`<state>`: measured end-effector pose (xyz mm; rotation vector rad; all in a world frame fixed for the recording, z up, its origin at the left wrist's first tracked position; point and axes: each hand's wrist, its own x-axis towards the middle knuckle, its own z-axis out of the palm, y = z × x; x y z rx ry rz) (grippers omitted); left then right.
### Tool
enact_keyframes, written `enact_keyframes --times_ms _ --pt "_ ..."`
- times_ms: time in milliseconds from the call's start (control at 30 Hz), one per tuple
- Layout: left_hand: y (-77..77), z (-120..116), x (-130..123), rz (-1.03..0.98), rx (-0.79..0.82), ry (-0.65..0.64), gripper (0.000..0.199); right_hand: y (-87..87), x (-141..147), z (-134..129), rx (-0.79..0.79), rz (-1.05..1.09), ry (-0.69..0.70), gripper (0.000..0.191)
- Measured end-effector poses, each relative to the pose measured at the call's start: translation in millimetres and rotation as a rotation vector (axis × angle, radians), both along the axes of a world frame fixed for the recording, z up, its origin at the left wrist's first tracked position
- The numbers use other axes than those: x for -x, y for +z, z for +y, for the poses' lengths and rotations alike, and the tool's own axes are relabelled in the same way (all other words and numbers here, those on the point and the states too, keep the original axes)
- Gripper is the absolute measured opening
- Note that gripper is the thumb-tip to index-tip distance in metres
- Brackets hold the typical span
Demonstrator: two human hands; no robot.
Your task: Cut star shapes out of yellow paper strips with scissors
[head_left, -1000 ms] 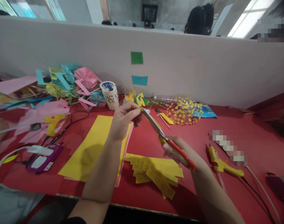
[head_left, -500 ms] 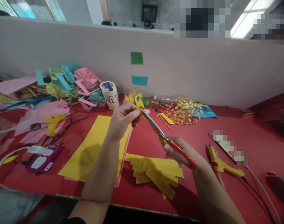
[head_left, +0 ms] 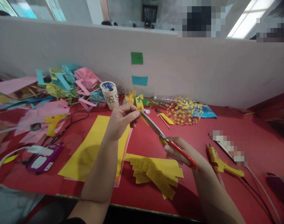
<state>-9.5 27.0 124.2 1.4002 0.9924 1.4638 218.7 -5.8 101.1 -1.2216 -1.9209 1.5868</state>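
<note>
My left hand (head_left: 124, 119) pinches a small piece of yellow paper (head_left: 139, 100) between thumb and fingers. A star shape in the paper looks green, perhaps a hole with the green bottle behind it. In my right hand (head_left: 179, 151) is a pair of red-handled scissors (head_left: 153, 126), its blades pointing up and left to my left fingertips, close to the paper. How far the blades are apart is hard to make out. Below the hands, several yellow paper strips (head_left: 155, 169) lie in a fanned pile beside large yellow sheets (head_left: 90, 149).
A yellow glue gun (head_left: 216, 160) lies at right beside a phone-like object (head_left: 228, 147). Another glue gun (head_left: 53, 123) and a purple power box (head_left: 45, 158) are at left. Behind stand a paper cup (head_left: 109, 96), a green bottle (head_left: 148, 102), and star-patterned film (head_left: 185, 109).
My left hand has shifted slightly left, and the yellow paper has turned a little in its grip. The scissors stay almost in place at the paper.
</note>
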Motion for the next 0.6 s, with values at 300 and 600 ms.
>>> enact_keyframes --times_ms 300,600 --pt "-0.3 -0.7 0.8 0.009 0.024 0.010 0.012 -1.0 -0.1 0.4 -0.012 -0.042 -0.008 0.045" --pt "-0.6 -0.9 0.6 0.001 0.010 -0.007 0.013 -1.0 0.6 0.3 -0.022 -0.024 -0.007 0.046"
